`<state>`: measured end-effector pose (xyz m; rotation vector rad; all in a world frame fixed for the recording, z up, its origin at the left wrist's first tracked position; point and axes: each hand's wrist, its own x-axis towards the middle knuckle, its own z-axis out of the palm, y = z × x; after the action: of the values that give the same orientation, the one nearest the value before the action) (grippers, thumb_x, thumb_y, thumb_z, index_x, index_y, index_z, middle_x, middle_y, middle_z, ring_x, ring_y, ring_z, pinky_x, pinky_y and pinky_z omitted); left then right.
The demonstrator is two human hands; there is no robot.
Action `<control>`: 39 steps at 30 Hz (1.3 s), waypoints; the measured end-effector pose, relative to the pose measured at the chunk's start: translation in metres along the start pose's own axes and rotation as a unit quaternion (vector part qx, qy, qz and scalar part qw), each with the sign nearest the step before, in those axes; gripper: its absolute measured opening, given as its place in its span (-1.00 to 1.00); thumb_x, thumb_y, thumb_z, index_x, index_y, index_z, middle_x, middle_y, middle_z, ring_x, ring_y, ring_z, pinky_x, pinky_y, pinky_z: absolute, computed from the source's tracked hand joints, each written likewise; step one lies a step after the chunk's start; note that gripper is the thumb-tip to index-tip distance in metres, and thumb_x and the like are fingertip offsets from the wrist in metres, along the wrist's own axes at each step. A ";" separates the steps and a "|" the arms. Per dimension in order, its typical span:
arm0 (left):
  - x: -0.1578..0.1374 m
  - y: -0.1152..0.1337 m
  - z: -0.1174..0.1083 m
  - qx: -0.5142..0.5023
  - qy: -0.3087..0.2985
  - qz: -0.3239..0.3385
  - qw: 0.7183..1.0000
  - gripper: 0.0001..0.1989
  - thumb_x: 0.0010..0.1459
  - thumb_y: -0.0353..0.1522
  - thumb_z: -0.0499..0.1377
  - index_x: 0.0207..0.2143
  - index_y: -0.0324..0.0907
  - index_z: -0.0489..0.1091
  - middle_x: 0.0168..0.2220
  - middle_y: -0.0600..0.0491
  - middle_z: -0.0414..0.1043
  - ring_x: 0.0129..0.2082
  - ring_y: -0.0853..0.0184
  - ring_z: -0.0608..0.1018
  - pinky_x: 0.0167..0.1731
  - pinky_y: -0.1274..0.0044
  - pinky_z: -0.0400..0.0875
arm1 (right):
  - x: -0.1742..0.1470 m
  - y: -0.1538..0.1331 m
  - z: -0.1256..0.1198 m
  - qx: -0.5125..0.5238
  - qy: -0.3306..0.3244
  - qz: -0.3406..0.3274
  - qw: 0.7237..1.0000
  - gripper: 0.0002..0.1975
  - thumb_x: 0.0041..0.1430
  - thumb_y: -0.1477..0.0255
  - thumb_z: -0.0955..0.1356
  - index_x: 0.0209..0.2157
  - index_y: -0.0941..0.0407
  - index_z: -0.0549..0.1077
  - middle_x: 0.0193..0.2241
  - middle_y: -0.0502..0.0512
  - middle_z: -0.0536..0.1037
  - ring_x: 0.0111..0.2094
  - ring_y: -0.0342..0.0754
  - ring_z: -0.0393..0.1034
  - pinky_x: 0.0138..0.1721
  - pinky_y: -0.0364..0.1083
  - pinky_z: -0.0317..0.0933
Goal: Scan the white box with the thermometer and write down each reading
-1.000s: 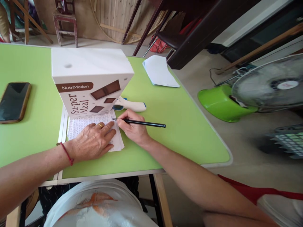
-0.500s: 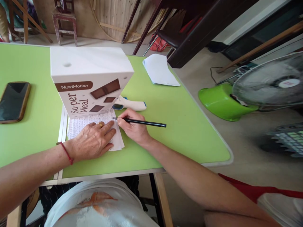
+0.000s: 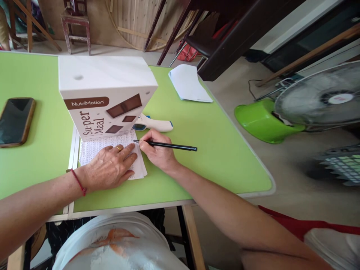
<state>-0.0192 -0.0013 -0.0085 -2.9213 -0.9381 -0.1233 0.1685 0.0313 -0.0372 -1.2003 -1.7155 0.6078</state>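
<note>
My left hand (image 3: 111, 167) lies flat with its fingers stretched over a small stack of paper (image 3: 92, 150) densely covered in handwriting. In my right hand (image 3: 159, 152) is a slim black pen (image 3: 177, 146), pinched near its tip. The pen's point meets the paper, or hovers just over it, near my left fingertips. Standing upright behind the hands, a white "NutriMotion Su-per Meal" box (image 3: 107, 75) rests on or against the paper's far part and hides it. A white and blue infrared thermometer (image 3: 157, 125) lies partly behind the box, just beyond my right hand.
A smartphone (image 3: 16, 122) in a brown case lies on the green table (image 3: 225, 161) at the left. Folded white paper (image 3: 189, 83) is near the far right edge. Past that edge are a green stool (image 3: 255, 122) and a fan (image 3: 332, 98). A wooden chair (image 3: 75, 22) stands behind.
The whole view has shifted very slightly to the left. Both hands, the pen and the paper keep practically the same places relative to each other.
</note>
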 end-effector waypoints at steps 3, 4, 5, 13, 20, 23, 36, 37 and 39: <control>0.000 -0.001 0.000 -0.004 -0.002 0.001 1.000 -0.65 0.28 -0.25 0.08 0.01 -0.27 0.33 0.20 -0.21 0.24 -0.24 0.14 0.53 -0.33 0.34 0.43 | 0.000 0.000 0.000 0.003 -0.003 0.005 1.000 -0.85 -0.02 0.50 0.30 -0.58 0.06 0.24 -0.68 -0.12 0.33 -0.64 -0.20 0.16 -0.57 -0.17 0.10; 0.000 -0.001 0.000 -0.005 -0.002 0.000 1.000 -0.65 0.27 -0.25 0.08 0.01 -0.27 0.33 0.20 -0.21 0.24 -0.24 0.15 0.53 -0.33 0.34 0.43 | 0.000 0.001 0.000 0.005 -0.003 0.009 1.000 -0.85 -0.02 0.50 0.30 -0.58 0.06 0.24 -0.68 -0.12 0.34 -0.64 -0.19 0.17 -0.57 -0.16 0.10; 0.000 -0.001 0.000 -0.007 -0.001 0.000 1.000 -0.66 0.27 -0.24 0.09 0.01 -0.27 0.33 0.19 -0.21 0.25 -0.24 0.15 0.53 -0.34 0.34 0.42 | 0.000 0.001 0.000 0.005 -0.003 0.011 1.000 -0.86 -0.01 0.50 0.30 -0.57 0.06 0.24 -0.67 -0.12 0.34 -0.63 -0.19 0.18 -0.57 -0.16 0.10; 0.000 0.000 0.001 0.000 0.003 0.000 1.000 -0.66 0.26 -0.25 0.08 0.01 -0.26 0.34 0.19 -0.18 0.26 -0.27 0.15 0.53 -0.35 0.34 0.43 | 0.000 0.000 0.001 -0.007 0.000 0.004 1.000 -0.86 -0.02 0.50 0.29 -0.58 0.05 0.24 -0.67 -0.12 0.33 -0.62 -0.19 0.17 -0.56 -0.16 0.11; 0.000 -0.001 0.000 0.008 0.004 0.002 1.000 -0.65 0.26 -0.24 0.09 0.00 -0.26 0.35 0.19 -0.18 0.26 -0.27 0.16 0.53 -0.35 0.36 0.42 | 0.000 0.000 -0.001 0.018 0.007 0.006 1.000 -0.87 -0.02 0.50 0.30 -0.59 0.06 0.27 -0.67 -0.11 0.37 -0.64 -0.19 0.18 -0.56 -0.16 0.11; -0.001 -0.002 0.000 0.001 0.006 0.003 1.000 -0.66 0.26 -0.24 0.09 0.00 -0.26 0.35 0.20 -0.18 0.26 -0.25 0.16 0.52 -0.34 0.35 0.43 | 0.000 0.001 -0.001 0.020 0.020 0.023 0.999 -0.88 -0.04 0.49 0.30 -0.59 0.07 0.28 -0.68 -0.11 0.37 -0.64 -0.19 0.19 -0.57 -0.16 0.11; 0.000 -0.001 -0.002 -0.005 -0.014 -0.003 1.000 -0.64 0.26 -0.24 0.10 0.01 -0.26 0.35 0.23 -0.17 0.22 -0.25 0.13 0.54 -0.34 0.32 0.46 | 0.000 0.002 -0.001 0.002 0.009 0.018 1.000 -0.88 -0.03 0.47 0.30 -0.59 0.07 0.27 -0.67 -0.11 0.37 -0.63 -0.20 0.20 -0.56 -0.17 0.14; 0.000 -0.001 -0.002 -0.004 -0.011 -0.003 1.000 -0.64 0.26 -0.24 0.09 0.01 -0.26 0.35 0.22 -0.17 0.23 -0.25 0.13 0.54 -0.34 0.32 0.46 | 0.000 0.002 -0.001 0.003 0.011 0.020 1.000 -0.88 -0.03 0.47 0.30 -0.59 0.07 0.27 -0.67 -0.11 0.37 -0.63 -0.19 0.21 -0.56 -0.17 0.14; 0.000 -0.001 -0.001 -0.004 -0.004 -0.001 1.000 -0.65 0.26 -0.23 0.10 0.00 -0.26 0.36 0.22 -0.16 0.24 -0.26 0.14 0.54 -0.34 0.32 0.46 | 0.000 0.002 -0.001 0.001 0.017 0.020 1.000 -0.89 -0.04 0.46 0.29 -0.58 0.07 0.27 -0.67 -0.10 0.37 -0.63 -0.19 0.21 -0.56 -0.17 0.13</control>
<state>-0.0196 -0.0001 -0.0069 -2.9298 -0.9448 -0.1162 0.1699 0.0322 -0.0381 -1.2389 -1.6664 0.6105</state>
